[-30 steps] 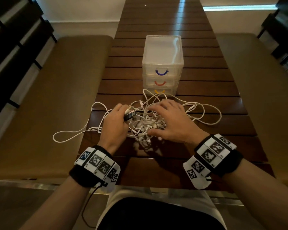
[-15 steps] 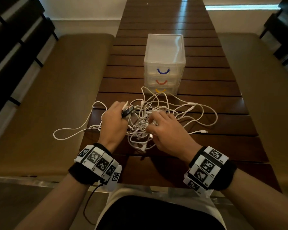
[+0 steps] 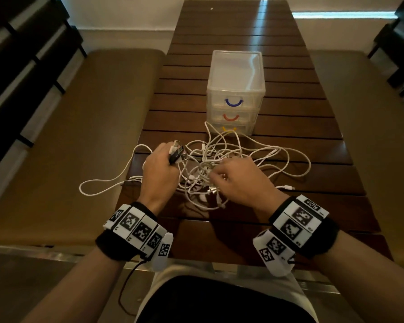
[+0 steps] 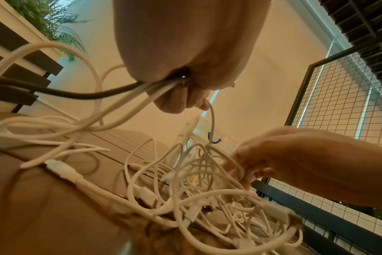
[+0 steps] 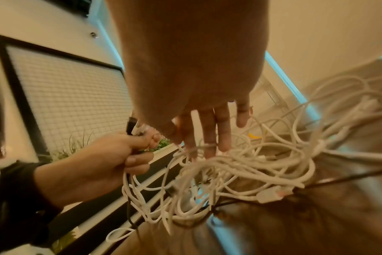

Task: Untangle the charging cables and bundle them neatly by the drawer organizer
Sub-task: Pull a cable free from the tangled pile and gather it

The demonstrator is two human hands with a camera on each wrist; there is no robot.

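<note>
White charging cables (image 3: 222, 169) lie in a knotted heap on the slatted wooden table (image 3: 278, 217) in the head view, just in front of the clear three-drawer organizer (image 3: 236, 94); one loop trails off the table's left edge. The left hand (image 3: 160, 176) is fisted round several cable ends, whose USB plugs (image 3: 179, 153) stick up above the knuckles. The right hand (image 3: 240, 180) is in the tangle, fingers bent down among the strands.

From the left wrist, the left hand (image 4: 185, 57) grips white leads and one dark cable (image 4: 81, 94); the right hand's fingers (image 4: 242, 165) hook into the loops, the organizer (image 4: 207, 136) behind.

From the right wrist, the right hand (image 5: 207, 120) shows nearly straight fingers dipping into the pile, strands crossing the fingertips, so a real grasp cannot be told. The left hand (image 5: 111, 160) is clenched on its plugs.
</note>
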